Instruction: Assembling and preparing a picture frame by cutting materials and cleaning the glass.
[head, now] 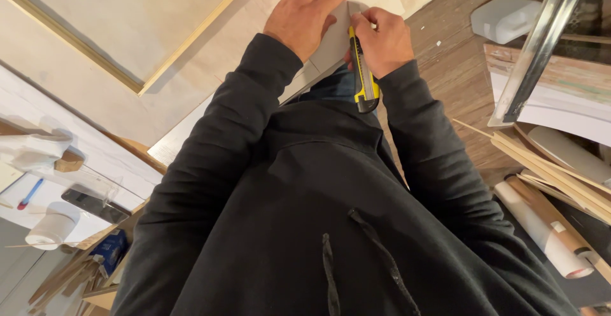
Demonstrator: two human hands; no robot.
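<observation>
Right fingers (374, 22) grip knife (363, 74) | left hand (304, 12) flat, open, pressing card (331, 45) | step: cutting | next needs steady pull

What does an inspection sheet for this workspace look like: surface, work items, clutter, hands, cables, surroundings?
Surface: pale board on a bench.
Work items: grey sheet; yellow utility knife, point end against the sheet.
Clutter: wooden frame, wood strips, paper rolls, white container.
Hands: left hand presses flat on the sheet; right hand grips the knife.
Cables: nothing seen.
Surroundings: wood-grain floor, metal bar, phone on the left.
</observation>
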